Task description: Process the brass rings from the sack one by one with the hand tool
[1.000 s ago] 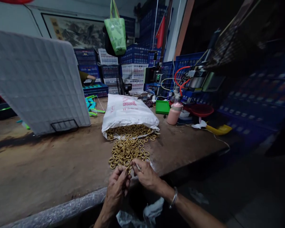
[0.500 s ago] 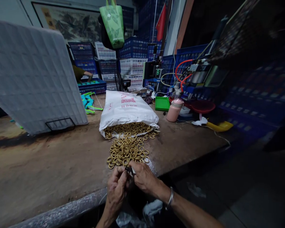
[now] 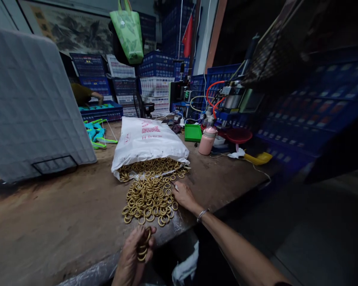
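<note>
Gold-coloured rings lie heaped on the brown table in front of the mouth of a white printed sack, which holds more of them. My left hand, low at the table's front edge, has its fingers curled round several of these rings, stacked in a row. Reaching forward, my right hand is at the right side of the heap, just below the sack's mouth. Its fingers are closed around something small and dark with a pale spot; I cannot make out what. A metal bracelet circles the right wrist.
A grey padded panel stands on the left. Behind the sack are green-and-blue hangers, a green tray and a pink bottle. A yellow scoop lies near the right edge. Another person's arm shows by stacked crates.
My hands have parted. The right one has moved forward to the heap; the left one has shifted lower and now shows a row of rings. The view has turned slightly right.
</note>
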A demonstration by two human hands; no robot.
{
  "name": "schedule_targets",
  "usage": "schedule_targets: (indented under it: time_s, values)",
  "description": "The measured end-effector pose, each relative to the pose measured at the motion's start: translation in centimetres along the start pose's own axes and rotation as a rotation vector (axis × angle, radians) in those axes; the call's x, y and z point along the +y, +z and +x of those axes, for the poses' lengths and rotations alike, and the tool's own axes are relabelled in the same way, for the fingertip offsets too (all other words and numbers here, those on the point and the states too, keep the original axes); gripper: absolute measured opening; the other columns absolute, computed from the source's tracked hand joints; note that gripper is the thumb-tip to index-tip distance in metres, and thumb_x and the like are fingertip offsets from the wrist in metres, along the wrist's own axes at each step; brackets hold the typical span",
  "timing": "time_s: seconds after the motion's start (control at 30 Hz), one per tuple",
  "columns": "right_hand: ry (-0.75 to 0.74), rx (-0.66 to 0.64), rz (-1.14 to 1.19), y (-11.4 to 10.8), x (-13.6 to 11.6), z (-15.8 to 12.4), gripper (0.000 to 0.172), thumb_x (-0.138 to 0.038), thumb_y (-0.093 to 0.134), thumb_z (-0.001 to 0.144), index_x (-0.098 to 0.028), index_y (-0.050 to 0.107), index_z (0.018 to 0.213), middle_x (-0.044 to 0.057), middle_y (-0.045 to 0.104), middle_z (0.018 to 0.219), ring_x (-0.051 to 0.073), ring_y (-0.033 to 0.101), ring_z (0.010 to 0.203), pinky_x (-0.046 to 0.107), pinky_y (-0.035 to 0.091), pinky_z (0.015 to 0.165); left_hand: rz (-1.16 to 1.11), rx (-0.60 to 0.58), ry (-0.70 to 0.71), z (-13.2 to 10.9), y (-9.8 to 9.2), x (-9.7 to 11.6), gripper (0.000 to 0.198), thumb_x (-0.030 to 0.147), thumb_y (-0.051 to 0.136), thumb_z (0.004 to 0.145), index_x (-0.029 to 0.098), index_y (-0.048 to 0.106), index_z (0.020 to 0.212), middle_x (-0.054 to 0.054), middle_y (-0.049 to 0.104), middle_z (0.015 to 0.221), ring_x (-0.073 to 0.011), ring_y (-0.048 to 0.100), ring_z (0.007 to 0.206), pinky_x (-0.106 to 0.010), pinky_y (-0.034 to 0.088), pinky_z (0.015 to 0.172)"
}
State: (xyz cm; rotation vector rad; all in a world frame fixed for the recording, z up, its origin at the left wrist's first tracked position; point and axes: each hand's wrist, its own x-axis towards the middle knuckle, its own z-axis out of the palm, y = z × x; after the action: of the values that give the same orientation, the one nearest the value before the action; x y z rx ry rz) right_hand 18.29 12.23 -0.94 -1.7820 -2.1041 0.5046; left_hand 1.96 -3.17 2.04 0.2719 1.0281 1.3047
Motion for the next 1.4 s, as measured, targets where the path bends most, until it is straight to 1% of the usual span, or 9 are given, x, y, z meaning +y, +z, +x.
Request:
schedule_targets:
  time_s: [0.3, 0.4, 0.5, 0.67, 0.8, 0.9, 1.17, 1.27, 1.4]
  values:
    - [-0.027, -0.054, -0.013, 1.1, -0.4, 1.7, 0.016, -0.022, 0.048, 0.07, -0.018, 0.057, 0.082, 0.005, 0.061, 0.078, 0.015, 0.053, 0.068, 0.023, 0.026, 0.054, -0.16, -0.08, -0.11, 1.1, -0.9, -0.5, 0.023, 0.031, 0.071, 0.058, 0.015, 0.061, 0.07, -0.001, 0.059, 0.062, -0.0091, 0.05, 0.05, -0.016, 0.031, 0.037]
    - [-0.03, -0.044, 0.012, 1.0, -0.2, 1.9, 0.015, -0.019, 0.046, 0.07, -0.017, 0.055, 0.081, 0.004, 0.06, 0.076, 0.014, 0.051, 0.066, 0.022, 0.025, 0.053, -0.167, -0.068, -0.127, 1.5, -0.7, -0.7, 0.025, 0.031, 0.073, 0.057, 0.013, 0.057, 0.06, -0.002, 0.06, 0.063, -0.0097, 0.053, 0.052, -0.015, 0.032, 0.037]
    - [-0.027, -0.022, 0.053, 0.9, -0.3, 1.5, 0.014, -0.019, 0.041, 0.072, -0.017, 0.052, 0.081, 0.001, 0.056, 0.072, 0.011, 0.047, 0.061, 0.021, 0.026, 0.052, -0.103, -0.018, -0.11, 2.0, -0.4, -1.0, 0.026, 0.029, 0.075, 0.055, 0.013, 0.057, 0.066, -0.003, 0.061, 0.067, -0.0121, 0.058, 0.057, -0.016, 0.035, 0.039]
    - [-0.109, 0.063, 0.388, 0.7, -2.9, -1.4, 0.011, -0.024, 0.039, 0.075, -0.017, 0.045, 0.068, -0.004, 0.043, 0.06, 0.009, 0.039, 0.057, 0.019, 0.028, 0.053, -0.066, -0.015, -0.002, 3.0, 0.6, -1.3, 0.033, 0.032, 0.075, 0.055, 0.016, 0.057, 0.078, 0.003, 0.057, 0.059, -0.0087, 0.053, 0.05, -0.015, 0.034, 0.037]
    - [-0.133, -0.067, 0.745, 0.4, -5.8, -4.8, 0.01, -0.027, 0.044, 0.074, -0.018, 0.044, 0.069, -0.006, 0.042, 0.06, 0.008, 0.039, 0.056, 0.019, 0.033, 0.054, -0.044, -0.014, 0.126, 3.1, 1.2, -1.5, 0.039, 0.034, 0.071, 0.061, 0.017, 0.056, 0.092, 0.003, 0.056, 0.059, -0.0081, 0.052, 0.049, -0.015, 0.035, 0.037]
    - [-0.096, -0.143, 0.854, 0.5, -6.7, -6.3, 0.012, -0.028, 0.046, 0.074, -0.018, 0.043, 0.069, -0.005, 0.045, 0.06, 0.009, 0.043, 0.057, 0.02, 0.036, 0.058, -0.035, -0.028, 0.168, 2.7, 1.2, -1.6, 0.032, 0.033, 0.069, 0.064, 0.016, 0.057, 0.088, 0.003, 0.054, 0.06, -0.0069, 0.05, 0.049, -0.013, 0.032, 0.036]
    - [-0.141, -0.275, 0.837, 1.1, -6.0, -6.6, 0.012, -0.028, 0.048, 0.074, -0.018, 0.045, 0.07, -0.007, 0.042, 0.057, 0.007, 0.039, 0.053, 0.019, 0.033, 0.053, 0.041, 0.023, 0.189, 2.9, -0.2, -2.0, 0.029, 0.04, 0.068, 0.062, 0.016, 0.052, 0.068, 0.008, 0.045, 0.049, -0.0019, 0.032, 0.036, -0.013, 0.02, 0.032]
    - [-0.169, -0.271, 0.801, 0.3, -6.0, -6.5, 0.015, -0.032, 0.045, 0.077, -0.018, 0.048, 0.076, -0.006, 0.044, 0.059, 0.008, 0.038, 0.054, 0.019, 0.031, 0.052, 0.227, 0.057, 0.254, 2.8, -0.2, -1.8, 0.033, 0.044, 0.066, 0.061, 0.016, 0.05, 0.058, 0.009, 0.04, 0.044, -0.0029, 0.03, 0.036, -0.014, 0.024, 0.034]
    - [-0.23, -0.292, 0.674, -0.2, -6.4, -6.4, 0.025, -0.033, 0.043, 0.078, -0.016, 0.043, 0.059, -0.006, 0.036, 0.055, 0.007, 0.033, 0.055, 0.019, 0.026, 0.049, 0.475, 0.075, 0.441, 2.3, 0.3, -1.0, 0.029, 0.043, 0.066, 0.062, 0.015, 0.058, 0.06, 0.005, 0.048, 0.051, -0.0062, 0.041, 0.047, -0.016, 0.034, 0.045]
